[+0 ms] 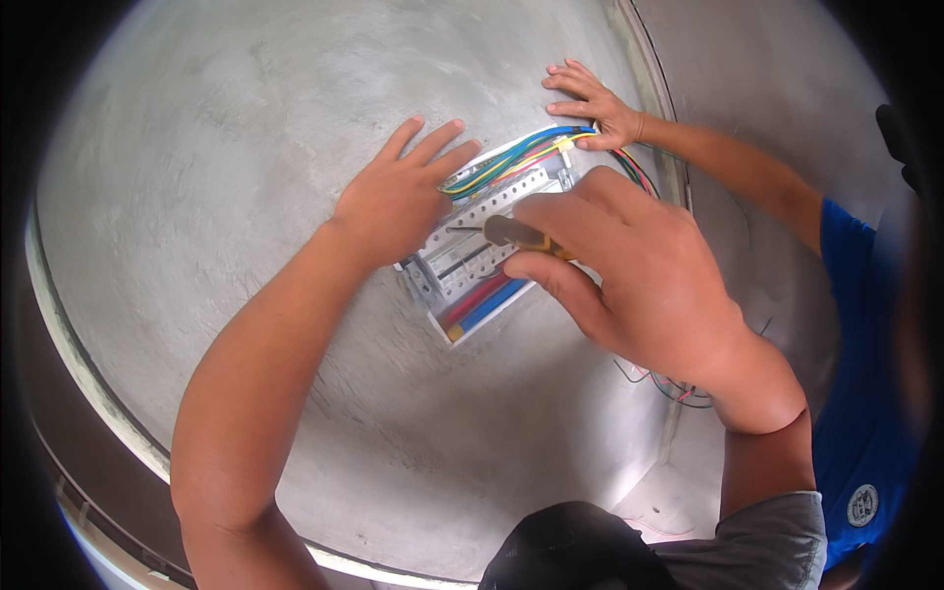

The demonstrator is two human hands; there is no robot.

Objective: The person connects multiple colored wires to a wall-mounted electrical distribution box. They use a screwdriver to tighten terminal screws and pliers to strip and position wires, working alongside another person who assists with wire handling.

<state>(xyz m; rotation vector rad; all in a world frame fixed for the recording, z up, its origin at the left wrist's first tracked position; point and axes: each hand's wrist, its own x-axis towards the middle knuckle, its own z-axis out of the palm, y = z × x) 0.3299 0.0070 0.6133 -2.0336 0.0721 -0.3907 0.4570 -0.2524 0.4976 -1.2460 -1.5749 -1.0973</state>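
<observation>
A white electrical box [462,270] is set into a grey concrete wall [246,147], with a perforated metal rail and red, blue, yellow and green wires [511,157] inside. My left hand [398,197] lies flat on the wall at the box's left edge, fingers spread. My right hand [619,265] grips a screwdriver [516,234] with a dark and yellow handle, its shaft pointing left into the box. Another person's hand [595,103] presses on the wall at the box's upper right corner.
The other person's forearm and blue sleeve [855,393] reach in from the right. Loose thin wires [678,388] hang below my right wrist near a wall corner. A ledge edge [108,413] curves along the lower left.
</observation>
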